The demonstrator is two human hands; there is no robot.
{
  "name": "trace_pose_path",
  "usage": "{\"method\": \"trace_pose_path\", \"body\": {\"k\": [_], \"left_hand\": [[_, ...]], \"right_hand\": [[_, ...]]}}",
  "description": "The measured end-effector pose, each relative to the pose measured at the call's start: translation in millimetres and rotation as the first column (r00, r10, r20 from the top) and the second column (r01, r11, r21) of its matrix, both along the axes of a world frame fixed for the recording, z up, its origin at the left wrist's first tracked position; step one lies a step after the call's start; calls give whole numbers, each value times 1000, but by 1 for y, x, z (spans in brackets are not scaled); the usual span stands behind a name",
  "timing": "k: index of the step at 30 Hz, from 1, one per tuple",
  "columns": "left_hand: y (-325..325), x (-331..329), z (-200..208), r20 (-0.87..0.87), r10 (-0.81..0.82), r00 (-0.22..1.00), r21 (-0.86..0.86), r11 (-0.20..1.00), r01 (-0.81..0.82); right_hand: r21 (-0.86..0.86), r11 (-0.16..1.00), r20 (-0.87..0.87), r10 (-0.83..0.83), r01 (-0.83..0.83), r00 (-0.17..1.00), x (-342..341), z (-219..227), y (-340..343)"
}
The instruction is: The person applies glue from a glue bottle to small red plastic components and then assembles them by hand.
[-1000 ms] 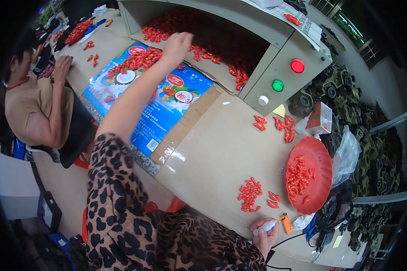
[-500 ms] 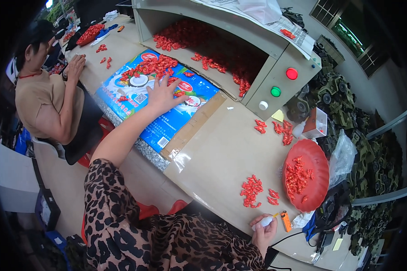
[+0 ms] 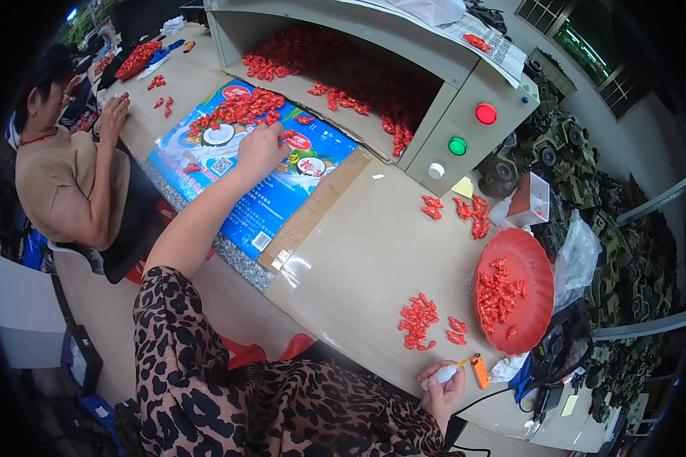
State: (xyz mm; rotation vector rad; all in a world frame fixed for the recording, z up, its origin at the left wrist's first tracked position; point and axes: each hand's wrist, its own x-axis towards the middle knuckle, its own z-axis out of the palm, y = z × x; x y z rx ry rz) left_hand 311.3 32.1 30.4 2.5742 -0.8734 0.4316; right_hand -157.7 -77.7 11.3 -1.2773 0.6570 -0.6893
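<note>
My left hand [image 3: 262, 154] is over the blue printed cardboard [image 3: 255, 221], its fingers drawn together and pointing away from me. What they hold, if anything, is hidden. Just beyond the fingertips lies a heap of small glossy red figures [image 3: 248, 107]. At the lower right, my right hand [image 3: 443, 390] is closed around a small white squeeze bottle [image 3: 443, 374] with a thin yellow tip. An orange lighter [image 3: 479, 372] rests beside that hand. More red figures [image 3: 418, 321] are spread on the table just beyond it.
A grey machine with a wide opening [image 3: 469, 129] stands at the back, red figures inside. A scalloped red bowl [image 3: 550, 293] of figures sits at right, near a white box [image 3: 532, 199] and camouflage toy vehicles [image 3: 564, 141]. A co-worker [image 3: 76, 179] sits at left.
My left hand's fingers, spread over the cardboard half a second ago, have drawn together. The whole view has shifted slightly. My right hand keeps the bottle in the same place.
</note>
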Motion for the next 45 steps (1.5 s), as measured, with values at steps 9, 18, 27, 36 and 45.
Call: {"method": "trace_pose_path", "body": {"k": [9, 18, 27, 36, 45], "left_hand": [[-55, 41, 17, 79, -52, 996, -236, 969, 69], [-158, 116, -11, 262, -121, 958, -184, 968, 173], [-160, 103, -6, 439, -238, 867, -82, 950, 302], [-144, -22, -7, -12, -795, 606, -357, 570, 740], [-149, -27, -6, 93, -692, 716, 5, 719, 695]], "right_hand": [[16, 1000, -24, 3, -2, 1000, -2, 0, -2], [94, 995, -6, -19, 19, 1000, -7, -1, -3], [65, 997, -74, -40, 45, 996, -4, 2, 0], [29, 1000, 43, 10, -11, 999, -3, -6, -1], [-22, 1000, 13, -11, 12, 1000, 1, -2, 4]]}}
